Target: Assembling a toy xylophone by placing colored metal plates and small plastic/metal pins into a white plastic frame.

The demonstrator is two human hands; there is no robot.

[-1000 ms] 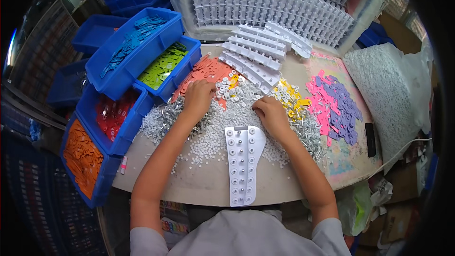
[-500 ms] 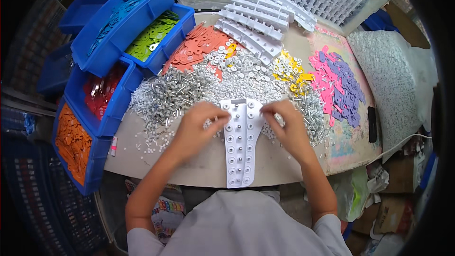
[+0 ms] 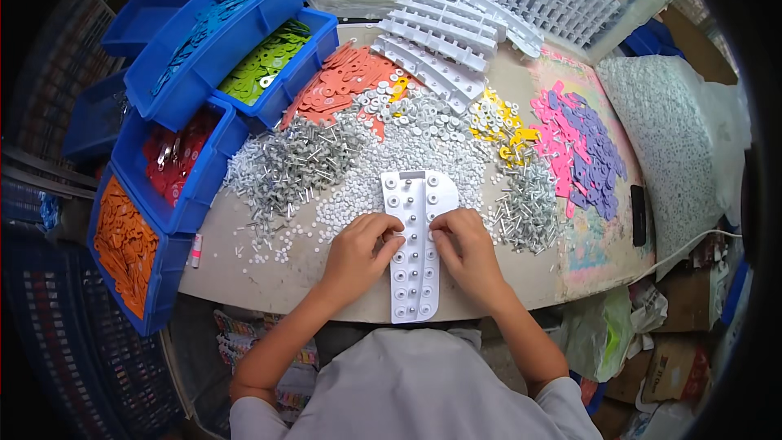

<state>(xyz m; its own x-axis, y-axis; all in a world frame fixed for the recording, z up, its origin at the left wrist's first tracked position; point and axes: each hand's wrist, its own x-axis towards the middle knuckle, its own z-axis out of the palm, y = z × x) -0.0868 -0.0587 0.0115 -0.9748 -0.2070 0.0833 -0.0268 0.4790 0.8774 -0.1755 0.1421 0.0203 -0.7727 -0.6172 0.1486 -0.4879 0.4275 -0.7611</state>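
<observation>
A white plastic strip-like holder (image 3: 413,285) lies on the table in front of me, lengthwise toward my body. Round white ring-shaped pieces sit in two columns along its sides, and a row of metal studs runs down its middle. At the holder's left edge, about halfway down, my left hand (image 3: 358,257) has thumb and fingers pinched over the left column. My right hand (image 3: 472,257) pinches in the same way over the right column, level with it. The fingertips hide whatever small piece may be between them. Small white discs (image 3: 358,200) and metal rivets (image 3: 301,163) are heaped beyond the hands.
Blue bins (image 3: 236,134) at the left hold blue, green, red and orange flat pieces. Salmon (image 3: 346,77), pink and purple (image 3: 595,159) pieces lie in piles. More white holders (image 3: 440,37) are stacked at the back. A dark phone-like object (image 3: 639,214) lies near the right edge.
Both hands have come down from the far end of the holder to its middle, nearer my body. The holder has barely shifted.
</observation>
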